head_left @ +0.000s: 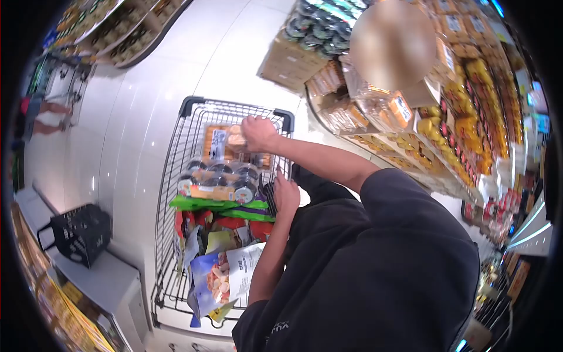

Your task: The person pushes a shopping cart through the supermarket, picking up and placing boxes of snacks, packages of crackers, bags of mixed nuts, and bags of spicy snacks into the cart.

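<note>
My right hand [258, 134] is closed on a small beige food pack [236, 137] in the far part of the metal shopping cart [166, 176]. Beside that pack lies an orange-brown pack with a white label [217, 144]. My left hand [285, 197] is by the cart's near side, with a finger stretched out; its other fingers are partly hidden. Close to it, a clear-wrapped multipack of dark-lidded containers [218, 180] rests on bright green packaging [199, 203]. Further along the cart are several red bags and a blue-and-white food bag [226, 276].
Shelves with orange and yellow packs [469, 129] stand at the right, next to stacked dark-lidded multipacks [316, 26]. A black basket [85, 234] sits on a grey ledge at the left. Another person's legs [53, 117] show at the far left, near more shelving.
</note>
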